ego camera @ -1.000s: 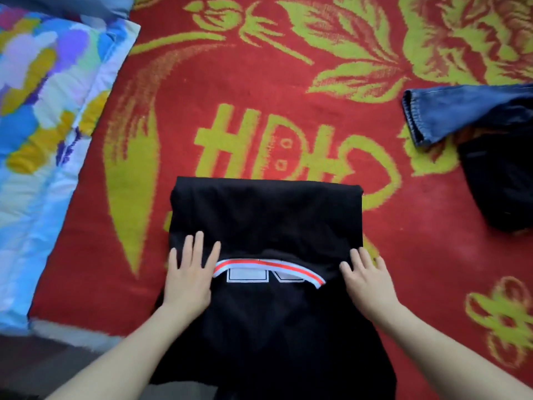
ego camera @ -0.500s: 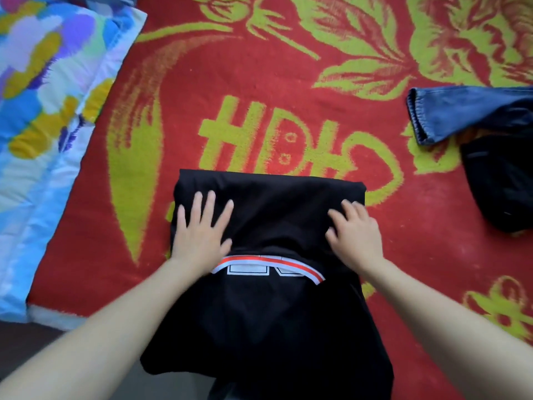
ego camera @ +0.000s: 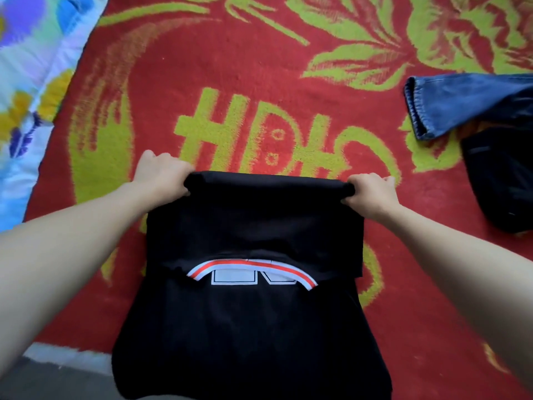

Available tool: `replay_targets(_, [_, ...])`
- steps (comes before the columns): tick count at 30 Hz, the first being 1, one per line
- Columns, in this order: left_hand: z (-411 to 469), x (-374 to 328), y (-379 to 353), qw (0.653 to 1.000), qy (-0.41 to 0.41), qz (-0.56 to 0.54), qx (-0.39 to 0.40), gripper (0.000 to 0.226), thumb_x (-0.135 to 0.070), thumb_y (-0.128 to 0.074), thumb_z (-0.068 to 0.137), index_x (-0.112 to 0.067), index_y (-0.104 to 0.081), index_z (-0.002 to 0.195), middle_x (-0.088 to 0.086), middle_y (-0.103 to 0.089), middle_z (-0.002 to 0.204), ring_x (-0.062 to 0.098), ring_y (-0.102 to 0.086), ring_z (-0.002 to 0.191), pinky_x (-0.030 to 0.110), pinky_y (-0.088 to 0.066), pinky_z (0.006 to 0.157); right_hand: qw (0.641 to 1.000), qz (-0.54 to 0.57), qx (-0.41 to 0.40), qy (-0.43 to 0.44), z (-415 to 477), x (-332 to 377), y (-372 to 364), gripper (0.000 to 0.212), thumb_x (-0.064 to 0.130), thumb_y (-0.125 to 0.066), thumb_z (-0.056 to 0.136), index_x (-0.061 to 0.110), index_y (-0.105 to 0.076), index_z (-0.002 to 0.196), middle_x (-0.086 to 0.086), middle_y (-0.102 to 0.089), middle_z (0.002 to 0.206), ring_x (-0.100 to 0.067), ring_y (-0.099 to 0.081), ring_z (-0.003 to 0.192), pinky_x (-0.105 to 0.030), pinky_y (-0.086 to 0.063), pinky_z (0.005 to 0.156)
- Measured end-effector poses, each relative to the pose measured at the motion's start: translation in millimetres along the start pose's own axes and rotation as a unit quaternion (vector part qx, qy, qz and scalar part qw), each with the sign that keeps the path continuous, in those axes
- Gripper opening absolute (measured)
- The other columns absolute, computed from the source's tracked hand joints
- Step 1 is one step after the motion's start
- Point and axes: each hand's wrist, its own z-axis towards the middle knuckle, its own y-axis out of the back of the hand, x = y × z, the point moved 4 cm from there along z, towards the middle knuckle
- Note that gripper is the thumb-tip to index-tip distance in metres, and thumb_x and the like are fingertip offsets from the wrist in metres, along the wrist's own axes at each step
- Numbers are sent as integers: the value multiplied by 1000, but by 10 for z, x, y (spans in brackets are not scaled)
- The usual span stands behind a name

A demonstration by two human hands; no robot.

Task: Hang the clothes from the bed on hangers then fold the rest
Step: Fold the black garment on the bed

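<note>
Head view: a partly folded black shirt [ego camera: 253, 226] lies on the red-and-green blanket [ego camera: 259, 82]. The left hand [ego camera: 161, 176] grips its far-left corner, the right hand [ego camera: 372, 194] its far-right. Blue jeans [ego camera: 461, 105] lie far right.

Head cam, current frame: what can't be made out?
All in the head view:
The black shirt: near end cut off by the bottom edge; print mostly covered by its own fold.
The left hand and right hand: fingers hidden under the fold they grip.
The jeans and dark garment: cut off by the right edge.
The bedding: blurred, cut off at the left edge.
</note>
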Motion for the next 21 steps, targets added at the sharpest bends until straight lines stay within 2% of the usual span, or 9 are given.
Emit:
replay_targets(3, [61, 231, 388, 993, 23, -54, -99, 37, -38, -68, 82, -10, -60, 105, 17, -61, 105, 36, -55, 103, 38, -41, 70, 995, 86, -38, -42, 117, -159, 404, 20, 21, -65, 83, 16, -46, 78, -6, -55, 86, -31, -54, 99, -39, -31, 85])
replay_targets(6, [128, 318, 774, 978, 30, -87, -189, 41, -35, -69, 80, -2, -56, 100, 23, -56, 100, 41, -54, 98, 45, -43, 68, 988, 107, -94, -60, 265, -282, 755, 17, 21, -67, 82, 16, -52, 88, -13, -60, 98, -34, -52, 104, -41, -33, 87])
replay_targets(9, [116, 256, 910, 972, 27, -95, -215, 37, -33, -70, 80, -2, -55, 95, 23, -58, 98, 41, -55, 95, 44, -39, 68, 986, 58, -144, -55, 258, -316, 849, 26, 22, -68, 81, 7, -60, 100, -19, -55, 107, -36, -43, 111, -43, -33, 88])
replay_targets(12, [-91, 189, 829, 968, 2, -96, -232, 34, -23, -77, 74, 0, -57, 89, 27, -61, 88, 43, -57, 85, 44, -40, 67, 978, 81, -189, -36, 28, -299, 757, 24, 15, -68, 79, 1, -60, 96, -19, -53, 108, -36, -42, 109, -41, -33, 83])
replay_targets(15, [-454, 123, 665, 966, -83, -102, -221, 38, -6, -86, 54, 3, -59, 78, 28, -63, 80, 43, -62, 78, 47, -46, 63, 963, 107, -242, 56, -392, -237, 666, 17, -1, -70, 68, -4, -59, 81, -22, -61, 101, -42, -52, 101, -44, -38, 77])
replay_targets(17, [-758, 68, 500, 963, -141, -89, -213, 49, -1, -89, 36, 2, -58, 74, 24, -68, 91, 41, -65, 85, 46, -48, 66, 947, 99, -267, 149, -752, -185, 561, 22, -9, -73, 57, -4, -57, 70, -24, -65, 98, -45, -59, 95, -46, -44, 73])
replay_targets(20, [-1273, -36, 132, 962, -182, -75, -190, 60, -3, -89, 22, -2, -55, 72, 21, -68, 104, 39, -67, 92, 41, -41, 74, 926, 16, -267, 267, -1319, -128, 286, 2, 0, -58, 64, 0, -58, 62, -20, -69, 99, -41, -65, 94, -39, -42, 74])
replay_targets(21, [-1428, -77, -29, 961, -188, -77, -186, 62, -3, -88, 22, -4, -54, 73, 21, -68, 106, 39, -67, 93, 41, -37, 76, 917, -17, -259, 304, -1477, -123, 142, 12, 4, -51, 69, 2, -59, 60, -19, -69, 101, -38, -67, 94, -38, -39, 75])
